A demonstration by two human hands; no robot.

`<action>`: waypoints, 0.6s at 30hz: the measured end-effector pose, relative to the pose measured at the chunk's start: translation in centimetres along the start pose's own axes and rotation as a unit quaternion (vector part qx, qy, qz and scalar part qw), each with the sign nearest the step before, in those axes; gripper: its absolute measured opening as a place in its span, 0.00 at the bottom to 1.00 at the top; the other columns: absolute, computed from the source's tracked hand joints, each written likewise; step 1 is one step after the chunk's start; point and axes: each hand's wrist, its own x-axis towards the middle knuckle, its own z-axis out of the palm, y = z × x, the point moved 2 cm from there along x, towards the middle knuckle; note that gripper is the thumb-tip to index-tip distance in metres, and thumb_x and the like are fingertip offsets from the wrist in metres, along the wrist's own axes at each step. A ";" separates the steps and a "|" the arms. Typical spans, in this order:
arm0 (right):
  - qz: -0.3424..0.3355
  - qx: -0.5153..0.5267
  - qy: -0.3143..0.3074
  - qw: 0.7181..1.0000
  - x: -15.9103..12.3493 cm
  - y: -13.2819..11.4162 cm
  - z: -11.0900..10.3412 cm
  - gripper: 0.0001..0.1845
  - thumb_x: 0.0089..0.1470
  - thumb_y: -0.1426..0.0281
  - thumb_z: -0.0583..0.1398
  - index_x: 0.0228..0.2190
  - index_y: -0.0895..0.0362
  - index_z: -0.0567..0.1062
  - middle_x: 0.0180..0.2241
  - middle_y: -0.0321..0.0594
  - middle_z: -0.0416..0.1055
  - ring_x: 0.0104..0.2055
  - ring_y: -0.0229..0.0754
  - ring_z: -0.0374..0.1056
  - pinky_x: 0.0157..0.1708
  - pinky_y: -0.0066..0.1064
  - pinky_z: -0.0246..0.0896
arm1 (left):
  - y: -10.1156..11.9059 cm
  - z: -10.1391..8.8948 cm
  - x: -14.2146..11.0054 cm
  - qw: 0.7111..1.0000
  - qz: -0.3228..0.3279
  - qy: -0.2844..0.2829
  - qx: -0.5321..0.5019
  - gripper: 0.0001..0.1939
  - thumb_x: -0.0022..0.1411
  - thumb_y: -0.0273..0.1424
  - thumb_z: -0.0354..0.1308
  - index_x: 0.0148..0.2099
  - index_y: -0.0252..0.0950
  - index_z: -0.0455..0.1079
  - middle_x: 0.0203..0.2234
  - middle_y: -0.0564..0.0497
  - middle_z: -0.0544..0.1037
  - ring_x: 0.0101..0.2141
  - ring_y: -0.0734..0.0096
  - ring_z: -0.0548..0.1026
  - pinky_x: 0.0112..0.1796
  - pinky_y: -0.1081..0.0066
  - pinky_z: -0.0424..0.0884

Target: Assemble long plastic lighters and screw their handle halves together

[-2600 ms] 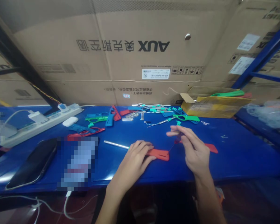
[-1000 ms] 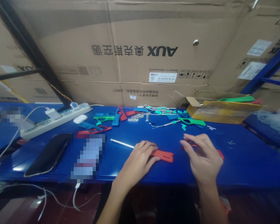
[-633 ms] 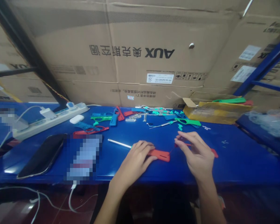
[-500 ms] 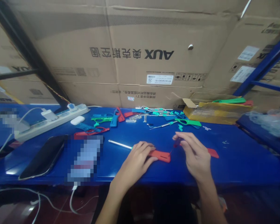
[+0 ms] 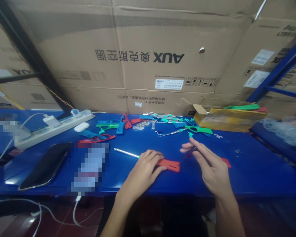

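Cardboard packaging point(image 5: 138, 29), brown and printed with upside-down lettering, is standing behind a glossy blue tabletop point(image 5: 256, 174). A long white plastic power strip point(image 5: 61, 124) is running along the left, and a yellow-taped cardboard box point(image 5: 227, 121) is sitting at the far right, holding green and red pieces. Blue, red and green plastic shells point(image 5: 120, 127) are lying in a loose row at the back, probably so that they are staying within reach yet out of the way. Nearer, two bare hands are working: the left hand point(image 5: 144, 169) is resting palm down, its curled fingers gripping; the right hand point(image 5: 213, 171) is poised just above the tabletop, its fingers partly spread and its thumb and fingers pinching. Under the left hand a slotted red plastic handle point(image 5: 171, 164) is lying flat between the two hands, seemingly being pinned so that it is not sliding or turning. A slim shiny metal tube point(image 5: 125, 152) is sticking out on that hand's other side, its join being hidden. The right hand is holding a small dark-red screwdriver-like tool point(image 5: 191, 151), whose thin shaft point(image 5: 183, 160) is slanting down to the handle's right end, its tip seemingly touching there, though too small to be showing clearly
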 end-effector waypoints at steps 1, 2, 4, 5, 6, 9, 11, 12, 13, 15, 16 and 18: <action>0.000 0.003 0.016 1.000 0.0 0.1 0.0 0.22 0.65 0.73 0.58 0.58 0.45 0.73 0.41 0.38 0.76 0.42 0.41 0.74 0.43 0.36 0.72 | 0.0 0.0 0.0 1.000 0.001 0.001 0.000 0.11 0.71 0.36 0.55 0.53 0.40 0.69 0.51 0.49 0.76 0.53 0.62 0.70 0.53 0.59 0.68; -0.003 0.001 0.040 0.999 0.0 0.1 0.0 0.21 0.63 0.73 0.61 0.56 0.45 0.75 0.38 0.37 0.75 0.39 0.40 0.74 0.40 0.34 0.71 | 0.0 0.0 0.0 1.000 0.001 0.002 0.000 0.11 0.71 0.37 0.55 0.53 0.40 0.69 0.50 0.49 0.76 0.53 0.62 0.70 0.53 0.59 0.68; -0.012 -0.010 0.068 0.998 0.0 0.0 0.1 0.19 0.60 0.73 0.63 0.52 0.45 0.78 0.36 0.36 0.73 0.37 0.39 0.72 0.36 0.32 0.70 | 0.0 0.1 -0.1 1.000 0.001 0.003 -0.001 0.11 0.71 0.37 0.55 0.53 0.40 0.69 0.50 0.49 0.76 0.53 0.63 0.70 0.53 0.59 0.68; -0.013 -0.010 0.059 0.998 0.0 0.0 0.1 0.18 0.61 0.73 0.63 0.51 0.44 0.78 0.37 0.36 0.74 0.38 0.39 0.73 0.37 0.32 0.70 | -0.1 0.1 -0.1 1.000 0.001 0.004 -0.001 0.11 0.71 0.37 0.56 0.53 0.40 0.69 0.50 0.49 0.76 0.54 0.63 0.70 0.53 0.59 0.68; -0.009 -0.003 0.035 0.999 0.0 -0.1 0.1 0.19 0.63 0.73 0.60 0.53 0.44 0.77 0.41 0.37 0.75 0.41 0.39 0.73 0.40 0.32 0.71 | -0.1 0.1 -0.1 1.000 0.000 0.005 -0.001 0.11 0.71 0.36 0.56 0.53 0.40 0.69 0.51 0.50 0.76 0.54 0.63 0.70 0.53 0.60 0.68; 0.011 0.023 -0.047 0.999 -0.1 -0.3 0.1 0.23 0.68 0.73 0.53 0.60 0.43 0.70 0.49 0.38 0.75 0.49 0.40 0.74 0.49 0.36 0.71 | -0.2 0.2 -0.1 1.000 -0.001 0.003 0.000 0.11 0.71 0.37 0.56 0.53 0.40 0.69 0.50 0.50 0.76 0.53 0.63 0.70 0.53 0.60 0.68; -0.001 0.022 -0.042 0.999 0.0 -0.3 0.1 0.23 0.67 0.75 0.55 0.59 0.42 0.71 0.44 0.36 0.77 0.48 0.40 0.74 0.54 0.38 0.69 | -0.2 0.2 -0.1 1.000 -0.002 0.000 -0.001 0.11 0.71 0.37 0.55 0.53 0.40 0.69 0.50 0.50 0.76 0.53 0.63 0.70 0.53 0.60 0.67; -0.018 0.019 -0.022 0.999 0.1 -0.3 0.0 0.22 0.65 0.75 0.57 0.56 0.42 0.74 0.40 0.34 0.77 0.47 0.39 0.74 0.55 0.39 0.68 | -0.2 0.2 -0.1 1.000 -0.001 -0.001 -0.001 0.11 0.71 0.37 0.55 0.53 0.40 0.69 0.51 0.50 0.76 0.53 0.63 0.70 0.53 0.60 0.67; -0.038 0.018 0.004 0.999 0.2 -0.2 0.1 0.21 0.63 0.76 0.60 0.52 0.41 0.77 0.36 0.33 0.75 0.45 0.39 0.73 0.57 0.40 0.67 | -0.2 0.2 -0.1 1.000 -0.001 -0.001 -0.001 0.11 0.71 0.37 0.55 0.53 0.40 0.69 0.51 0.50 0.76 0.53 0.63 0.70 0.53 0.60 0.67; -0.065 0.020 0.043 0.997 0.4 0.0 0.2 0.20 0.59 0.76 0.63 0.48 0.41 0.80 0.33 0.32 0.73 0.44 0.39 0.73 0.58 0.41 0.66 | -0.2 0.2 -0.1 1.000 -0.001 -0.001 0.000 0.12 0.71 0.37 0.56 0.53 0.41 0.69 0.51 0.50 0.76 0.54 0.63 0.69 0.53 0.60 0.67; -0.064 0.021 0.043 0.997 0.5 0.1 0.2 0.20 0.60 0.76 0.63 0.48 0.41 0.80 0.33 0.32 0.72 0.43 0.39 0.72 0.58 0.41 0.66 | -0.2 0.2 -0.1 1.000 -0.001 -0.001 0.000 0.12 0.71 0.37 0.56 0.54 0.41 0.69 0.51 0.51 0.76 0.54 0.63 0.69 0.54 0.60 0.67; -0.033 0.020 0.012 0.999 0.5 0.3 0.3 0.21 0.64 0.75 0.59 0.54 0.41 0.76 0.38 0.34 0.74 0.44 0.38 0.73 0.53 0.39 0.70 | -0.2 0.2 -0.1 1.000 -0.002 0.001 0.000 0.12 0.71 0.37 0.56 0.54 0.41 0.69 0.51 0.51 0.76 0.54 0.63 0.69 0.54 0.60 0.67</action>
